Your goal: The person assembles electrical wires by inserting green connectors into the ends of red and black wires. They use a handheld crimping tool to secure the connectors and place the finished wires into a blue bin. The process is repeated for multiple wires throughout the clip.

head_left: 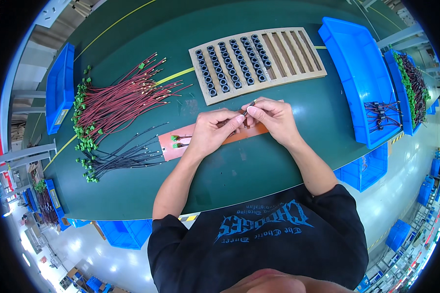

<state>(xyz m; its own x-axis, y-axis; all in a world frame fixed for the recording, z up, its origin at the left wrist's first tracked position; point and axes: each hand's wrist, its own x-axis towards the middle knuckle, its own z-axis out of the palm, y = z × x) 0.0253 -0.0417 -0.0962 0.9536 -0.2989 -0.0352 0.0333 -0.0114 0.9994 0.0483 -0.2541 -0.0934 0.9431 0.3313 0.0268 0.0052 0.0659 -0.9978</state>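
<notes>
My left hand (214, 130) and my right hand (275, 117) meet over an orange-brown strip-shaped board (167, 152). Thumbs and forefingers of both are closed on a short, thin dark piece, apparently a wire end (250, 108) with a light tip; the fingers hide most of it. Two green connectors (176, 145) with dark leads lie on the board's left end, beside my left wrist. My hands and forearms cover much of the board's middle. Just beyond my fingers stands a pale slotted wooden rack (221, 99), holding rows of black ring-shaped parts (233, 70) in its left slots.
Left of the board lie a large bundle of red wires (117, 105) and a smaller bundle of black wires (127, 155), both with green connectors. A blue bin (59, 93) stands far left. At right, a large blue bin (344, 63) holds some dark wire assemblies (380, 115).
</notes>
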